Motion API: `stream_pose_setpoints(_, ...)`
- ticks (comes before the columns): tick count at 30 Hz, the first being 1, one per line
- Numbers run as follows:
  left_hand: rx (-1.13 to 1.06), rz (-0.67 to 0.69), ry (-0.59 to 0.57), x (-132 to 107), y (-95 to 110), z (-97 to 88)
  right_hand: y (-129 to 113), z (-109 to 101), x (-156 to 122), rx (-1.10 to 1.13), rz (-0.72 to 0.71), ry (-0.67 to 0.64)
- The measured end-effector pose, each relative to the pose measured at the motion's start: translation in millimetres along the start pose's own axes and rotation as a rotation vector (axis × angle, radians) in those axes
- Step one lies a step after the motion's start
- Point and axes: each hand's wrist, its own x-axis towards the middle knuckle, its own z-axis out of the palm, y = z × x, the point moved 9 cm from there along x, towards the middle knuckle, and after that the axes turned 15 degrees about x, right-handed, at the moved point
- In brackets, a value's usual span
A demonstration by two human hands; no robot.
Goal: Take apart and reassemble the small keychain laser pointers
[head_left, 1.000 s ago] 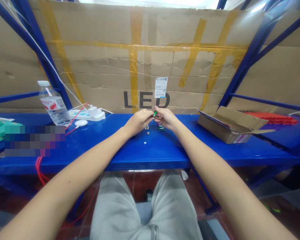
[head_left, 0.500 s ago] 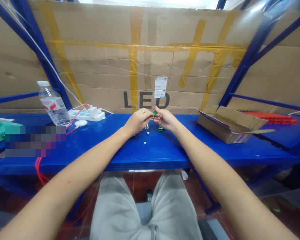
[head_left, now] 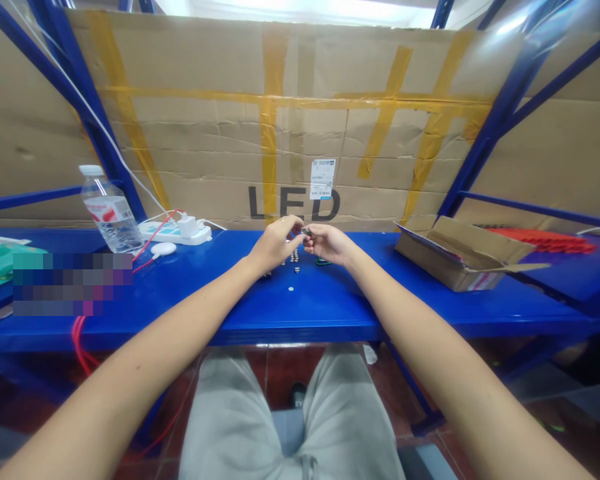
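Observation:
Above the blue table (head_left: 260, 303), my two hands meet at the fingertips around a small dark piece (head_left: 307, 232), whose kind is too small to tell. My right hand (head_left: 329, 243) pinches it between thumb and curled fingers. From the other side, my left hand (head_left: 279, 241) closes thumb and forefinger at its edge; a ring is on one finger. Several small shiny metal parts (head_left: 295, 257) stand on the table below the hands. A green looped item (head_left: 323, 262) lies under my right hand, partly hidden. Closer to me is a small white disc (head_left: 291, 289).
An open cardboard box (head_left: 445, 257) stands at right, with red stacked material (head_left: 540, 241) behind. At left are a water bottle (head_left: 111, 215), a power strip (head_left: 175, 231), a white round-headed item (head_left: 163, 249) and red cables (head_left: 81, 343). A large taped carton (head_left: 215, 153) backs the table.
Both hands have shifted slightly and turned around the held piece. A green part showed between the fingertips before; now a dark piece shows there. The view has tilted up a little.

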Motion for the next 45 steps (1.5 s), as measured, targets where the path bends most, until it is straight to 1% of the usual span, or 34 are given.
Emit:
stream_pose_setpoints(6,0.057,0.103,-0.005,1,7,0.0,-9,7,-6,-0.126,-0.024,-0.062)
stream_pose_setpoints(12,0.060,0.157,-0.003,0,12,0.5,-27,14,-11,-0.374,-0.210,-0.080)
stream_pose_setpoints(15,0.059,0.159,-0.012,0,13,1.0,-27,12,-9,-0.431,-0.247,-0.095)
stream_pose_setpoints(19,0.113,0.173,-0.020,-1,13,4.8,-27,7,-4,-0.463,-0.290,-0.100)
stream_pose_setpoints(24,0.140,0.176,0.001,-3,14,8.1,-30,1,-1,-0.474,-0.351,-0.065)
stream_pose_setpoints(25,0.129,0.163,-0.010,-3,15,8.6,-30,1,-1,-0.469,-0.358,-0.061)
stream_pose_setpoints(27,0.094,0.094,-0.052,-2,12,9.6,-29,0,0,-0.456,-0.363,-0.059)
stream_pose_setpoints(29,0.071,-0.007,-0.093,-1,5,8.7,-28,0,0,-0.450,-0.356,-0.060)
stream_pose_setpoints(31,0.093,-0.096,-0.129,0,-6,6.7,-28,-1,1,-0.474,-0.340,-0.049)
stream_pose_setpoints(33,0.147,-0.160,-0.200,0,-20,7.8,-27,-3,0,-0.529,-0.322,-0.028)
stream_pose_setpoints(34,0.171,-0.187,-0.260,-1,-28,10.9,-27,-4,0,-0.568,-0.308,-0.014)
stream_pose_setpoints(36,0.176,-0.205,-0.433,-7,-41,22.2,-25,-8,0,-0.669,-0.260,0.029)
stream_pose_setpoints(38,0.172,-0.200,-0.606,-16,-49,33.6,-21,-14,-1,-0.797,-0.177,0.083)
stream_pose_setpoints(39,0.169,-0.196,-0.683,-21,-51,38.3,-18,-17,-1,-0.854,-0.129,0.104)
stream_pose_setpoints(41,0.161,-0.192,-0.801,-29,-52,45.0,-13,-21,-2,-0.934,-0.045,0.115)
stream_pose_setpoints(43,0.151,-0.196,-0.878,-34,-51,49.1,-8,-22,-2,-0.947,0.001,0.083)
stream_pose_setpoints(45,0.145,-0.197,-0.924,-37,-51,51.9,-6,-20,-1,-0.961,0.000,0.035)
